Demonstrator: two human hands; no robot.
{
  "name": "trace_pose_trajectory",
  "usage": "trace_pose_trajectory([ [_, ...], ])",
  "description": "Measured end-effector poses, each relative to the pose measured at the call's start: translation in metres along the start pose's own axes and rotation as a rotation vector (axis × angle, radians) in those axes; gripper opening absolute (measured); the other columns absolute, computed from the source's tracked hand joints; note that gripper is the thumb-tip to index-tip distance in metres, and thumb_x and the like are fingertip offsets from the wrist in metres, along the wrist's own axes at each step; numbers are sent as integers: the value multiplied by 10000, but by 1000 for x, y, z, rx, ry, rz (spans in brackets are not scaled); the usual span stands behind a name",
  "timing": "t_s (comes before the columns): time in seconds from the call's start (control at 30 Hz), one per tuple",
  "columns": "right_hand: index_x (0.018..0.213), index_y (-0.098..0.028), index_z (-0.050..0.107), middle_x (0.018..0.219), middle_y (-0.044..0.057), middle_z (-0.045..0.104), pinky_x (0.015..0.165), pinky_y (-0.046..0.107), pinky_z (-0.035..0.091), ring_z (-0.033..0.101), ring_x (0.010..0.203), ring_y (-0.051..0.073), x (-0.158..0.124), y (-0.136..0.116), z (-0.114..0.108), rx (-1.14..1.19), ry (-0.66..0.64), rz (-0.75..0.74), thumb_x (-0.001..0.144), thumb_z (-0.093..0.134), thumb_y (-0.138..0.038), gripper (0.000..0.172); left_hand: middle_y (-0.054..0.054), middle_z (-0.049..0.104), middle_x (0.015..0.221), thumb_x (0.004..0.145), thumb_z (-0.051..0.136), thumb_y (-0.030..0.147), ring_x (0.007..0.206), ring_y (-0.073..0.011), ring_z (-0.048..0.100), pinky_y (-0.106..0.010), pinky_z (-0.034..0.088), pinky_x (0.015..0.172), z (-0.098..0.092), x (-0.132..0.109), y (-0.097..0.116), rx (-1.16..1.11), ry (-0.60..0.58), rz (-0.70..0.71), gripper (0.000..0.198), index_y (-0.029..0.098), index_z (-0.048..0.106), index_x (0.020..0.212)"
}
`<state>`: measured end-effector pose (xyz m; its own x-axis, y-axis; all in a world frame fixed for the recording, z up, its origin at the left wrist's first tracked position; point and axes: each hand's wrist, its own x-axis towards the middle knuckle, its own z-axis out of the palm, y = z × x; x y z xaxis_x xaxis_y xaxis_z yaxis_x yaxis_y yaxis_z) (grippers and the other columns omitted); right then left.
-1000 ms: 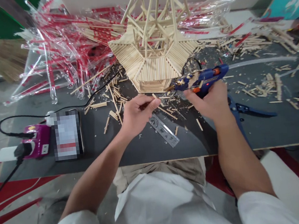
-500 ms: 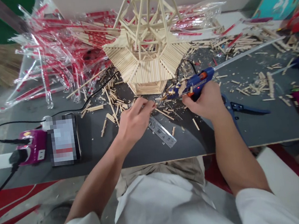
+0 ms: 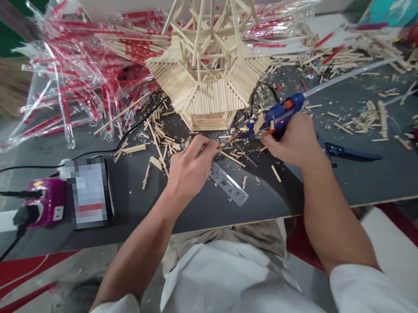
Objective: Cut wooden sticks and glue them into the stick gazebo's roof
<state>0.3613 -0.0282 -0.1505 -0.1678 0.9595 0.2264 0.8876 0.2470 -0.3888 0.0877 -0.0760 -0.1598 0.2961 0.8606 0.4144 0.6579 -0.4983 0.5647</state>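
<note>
My right hand [image 3: 298, 138] is wrapped round a blue hot glue gun [image 3: 282, 111], a long clear glue stick [image 3: 355, 73] poking from its rear. The gun's nozzle points left, toward my left hand [image 3: 194, 166]. The fingers of that hand are pinched together near the nozzle tip; whatever they hold is too small to make out. Just beyond both hands stands a pavilion-like model of thin wooden sticks [image 3: 214, 97], with slatted roof panels and tall slanting poles. A clear plastic ruler [image 3: 229, 184] lies below my left hand.
Cut stick pieces [image 3: 161, 137] litter the table [image 3: 201, 216]. Red-and-clear plastic wrappers [image 3: 87, 70] heap up at the back left. A phone [image 3: 89, 191] lies by a purple power adapter [image 3: 49, 201]. Blue-handled cutters [image 3: 351, 151] rest right of my right forearm.
The view has shifted slightly, so the model and table appear a little further right. Both hands keep nearly the same pose, the glue gun still in my right hand.
</note>
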Motion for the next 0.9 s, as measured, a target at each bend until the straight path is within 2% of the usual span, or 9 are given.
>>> trace_pose_trajectory([
  [0.13,606,-285,338,508,10,434,608,406,458,475,536,205,0,0,2,4,-11,-27,736,658,-337,350,-75,681,1003,1050,523,265,764,-133,605,-260,346,619,1,-1,0,-34,-7,-22,232,253,755,1053],
  [0.3,614,-281,350,549,29,452,651,422,453,519,606,235,-1,-1,1,6,-26,-9,751,648,-320,331,-87,689,1040,1050,525,273,844,-157,665,-253,426,693,3,-2,-2,-84,-37,-45,241,250,762,1084],
  [0.47,594,-287,326,537,30,432,634,421,454,518,607,241,0,1,1,0,-38,0,737,661,-318,366,-80,692,1044,1033,559,286,851,-162,678,-255,469,737,3,-2,-3,-172,-18,-78,227,268,781,1076],
  [0.7,614,-283,369,532,20,456,653,426,478,552,601,249,0,1,0,-16,-6,0,730,664,-316,319,-95,677,1029,1049,526,283,851,-163,669,-287,512,792,5,-1,-4,-157,-20,-50,255,227,770,1097],
  [0.83,665,-264,522,624,52,598,754,457,520,658,717,299,-1,4,-7,41,62,63,776,680,-385,228,-92,692,1017,1033,568,260,872,-163,678,-282,521,786,5,1,-3,-216,34,24,215,217,774,1077],
  [0.9,752,-247,617,710,74,668,825,482,536,700,826,339,-1,12,-12,76,133,124,773,735,-467,251,-86,710,967,1012,618,246,855,-162,677,-283,519,781,3,4,0,-284,88,40,172,206,785,1021],
])
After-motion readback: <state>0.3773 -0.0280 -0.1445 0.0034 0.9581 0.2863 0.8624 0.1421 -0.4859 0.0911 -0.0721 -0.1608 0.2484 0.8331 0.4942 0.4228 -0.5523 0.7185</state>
